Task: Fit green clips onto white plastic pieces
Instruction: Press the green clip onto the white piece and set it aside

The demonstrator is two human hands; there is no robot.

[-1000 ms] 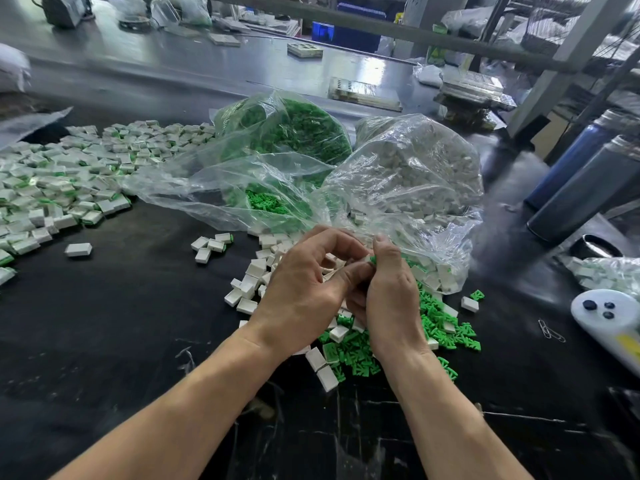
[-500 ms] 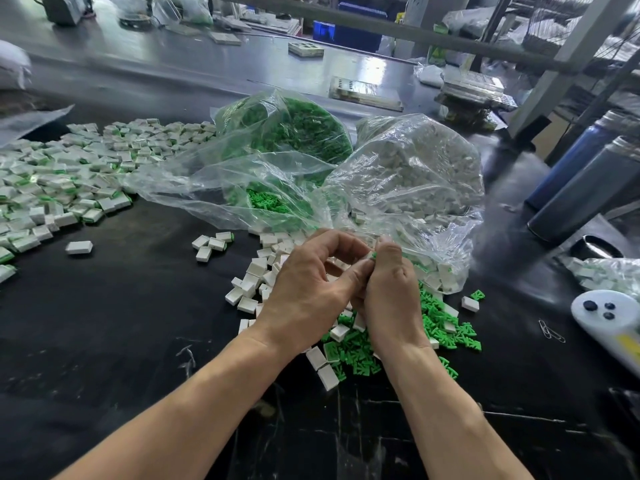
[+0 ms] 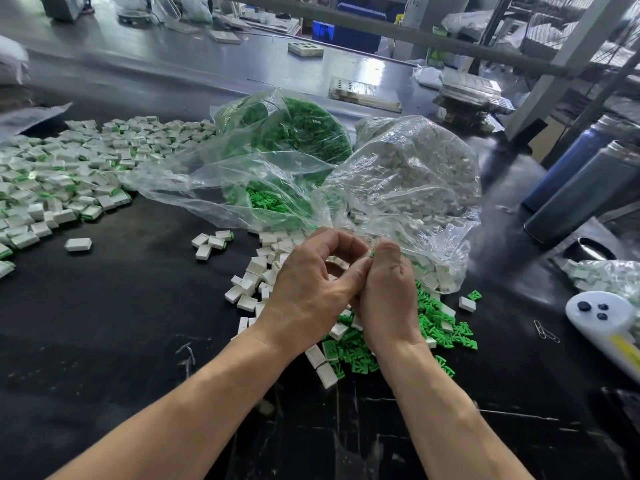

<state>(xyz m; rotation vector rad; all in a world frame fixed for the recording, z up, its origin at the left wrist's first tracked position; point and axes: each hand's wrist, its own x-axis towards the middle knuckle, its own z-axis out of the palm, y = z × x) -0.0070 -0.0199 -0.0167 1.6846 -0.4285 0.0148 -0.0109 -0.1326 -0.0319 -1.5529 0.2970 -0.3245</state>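
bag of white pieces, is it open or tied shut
Open: the bag of white pieces gapes toward the person, with white pieces spilled from it onto the black table.

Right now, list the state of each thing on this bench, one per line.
Left hand: pinching a white piece.
Right hand: pinching a green clip.
Bag of green clips: open, spilling.
Bag of white pieces: open, spilling.
Finished pile: loose, spread out.

Surface [image 3: 104, 341] showing black with pale scratch marks. Clips [image 3: 436, 323] showing bright green; pieces [image 3: 247, 303] showing white. Bags [image 3: 408, 181] showing clear. Bottles [image 3: 588, 192] showing dark blue-grey. Controller [image 3: 602, 317] showing white, dark buttons, yellow stripe.
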